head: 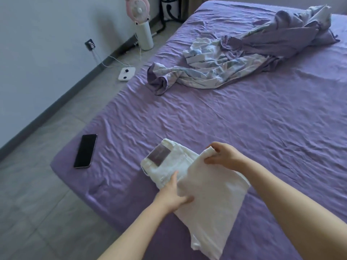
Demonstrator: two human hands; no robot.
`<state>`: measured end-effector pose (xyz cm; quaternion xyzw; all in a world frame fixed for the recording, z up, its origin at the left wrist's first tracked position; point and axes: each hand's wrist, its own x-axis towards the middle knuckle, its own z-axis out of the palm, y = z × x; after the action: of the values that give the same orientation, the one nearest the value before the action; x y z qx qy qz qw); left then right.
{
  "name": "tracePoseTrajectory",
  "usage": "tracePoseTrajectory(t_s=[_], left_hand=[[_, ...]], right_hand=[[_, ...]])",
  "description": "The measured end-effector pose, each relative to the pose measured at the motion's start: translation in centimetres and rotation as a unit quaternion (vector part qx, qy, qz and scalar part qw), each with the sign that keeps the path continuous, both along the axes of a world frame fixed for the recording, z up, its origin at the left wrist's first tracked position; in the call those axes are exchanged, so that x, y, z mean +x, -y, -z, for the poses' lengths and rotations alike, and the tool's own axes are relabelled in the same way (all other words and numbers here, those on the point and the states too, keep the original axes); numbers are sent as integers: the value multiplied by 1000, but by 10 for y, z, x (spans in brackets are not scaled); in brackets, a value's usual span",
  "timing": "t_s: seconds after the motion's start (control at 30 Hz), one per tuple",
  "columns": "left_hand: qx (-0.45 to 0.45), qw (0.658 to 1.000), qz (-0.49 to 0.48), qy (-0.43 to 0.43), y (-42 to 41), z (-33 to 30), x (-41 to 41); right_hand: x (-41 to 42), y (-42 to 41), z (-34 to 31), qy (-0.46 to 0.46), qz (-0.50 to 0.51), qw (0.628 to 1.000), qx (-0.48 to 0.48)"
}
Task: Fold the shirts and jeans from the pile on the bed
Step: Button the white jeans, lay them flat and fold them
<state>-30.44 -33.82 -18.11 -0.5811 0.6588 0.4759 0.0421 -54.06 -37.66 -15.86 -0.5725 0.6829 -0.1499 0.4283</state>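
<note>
- White jeans (210, 199) lie on the purple bed (244, 128) at about 6 o'clock in the view, the waistband with its grey patch (159, 153) pointing toward 11 o'clock.
- One leg is lifted and doubled over the rest of the garment.
- Right hand (223, 156), at 1 o'clock from the jeans' middle, pinches the hem corner of the raised leg, fingers curled round the cloth.
- Left hand (172, 196), at 9 o'clock from the jeans' middle, holds the edge of the folded layer, thumb on top; the other fingers are hidden under the cloth.
- Black phone (85, 151) lies on the bed's corner, well apart at 9 o'clock.
- Crumpled purple-and-floral bedding (244, 59) sits far off at 12 to 1 o'clock.
- Pink fan (139, 19) and a white scale (126, 74) stand on the grey floor at 11 o'clock.
</note>
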Motion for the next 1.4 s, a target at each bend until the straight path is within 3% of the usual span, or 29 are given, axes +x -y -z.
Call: tracePoseTrajectory(t_s=[0.2, 0.4, 0.43, 0.5, 0.57, 0.67, 0.8, 1.07, 1.23, 1.4], left_hand=[[-6, 999, -7, 46, 69, 4, 65], [-11, 997, -16, 74, 123, 18, 91], [-13, 996, -9, 92, 128, 23, 92], [-41, 990, 13, 138, 136, 33, 92], [-67, 985, 14, 157, 140, 40, 89], [-56, 991, 18, 120, 148, 51, 76], [6, 995, 4, 100, 158, 63, 57], [-47, 980, 37, 189, 165, 61, 39], [21, 986, -22, 167, 163, 58, 41], [70, 989, -43, 119, 167, 52, 41]], right_hand=[[69, 70, 14, 64, 52, 997, 2], [110, 117, 42, 33, 108, 993, 29], [114, 122, 47, 9, 104, 994, 30], [124, 125, 57, -130, 32, 991, 16], [136, 115, 70, -263, -27, 964, -41], [145, 83, 94, -309, -45, 935, -168], [141, 21, 121, -322, -120, 926, -154], [88, -100, 135, -334, 29, 942, 12], [98, -115, 126, -231, 192, 951, 72], [116, -106, 115, -148, 317, 931, 102]])
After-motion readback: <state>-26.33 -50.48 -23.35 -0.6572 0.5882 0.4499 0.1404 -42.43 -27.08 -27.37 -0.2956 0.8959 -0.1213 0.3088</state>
